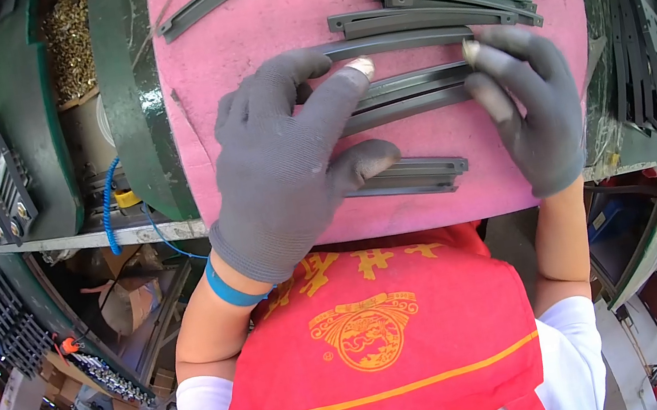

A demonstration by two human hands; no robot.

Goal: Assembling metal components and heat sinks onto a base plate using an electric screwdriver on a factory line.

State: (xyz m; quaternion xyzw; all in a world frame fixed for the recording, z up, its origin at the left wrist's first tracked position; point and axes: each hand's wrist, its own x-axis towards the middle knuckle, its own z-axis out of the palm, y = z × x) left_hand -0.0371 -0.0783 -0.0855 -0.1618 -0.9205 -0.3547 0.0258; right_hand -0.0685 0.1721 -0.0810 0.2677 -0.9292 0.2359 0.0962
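Both my hands wear grey knit gloves with worn, pale fingertips. Dark grey curved metal strips (412, 108) lie crosswise between them on a pink mat. My left hand (272, 158) spreads over their left ends, its thumb apart from the fingers. Its upper fingers reach another thin strip (405, 40) just beyond. At the right ends, my right hand (535, 103) has its thumb and fingertips closed about the pair's edges. How firmly it grips is hidden. Nearer to me, beneath my left thumb, lies a shorter-looking group of strips (420, 174).
More strips (443, 5) are piled at the mat's far right, and one lies far left. The pink mat (229, 42) covers the bench. Dark bars (636, 54) stand along the right edge. On the left are a bin of small brass-coloured parts (70, 44) and a blue coiled hose (110, 208).
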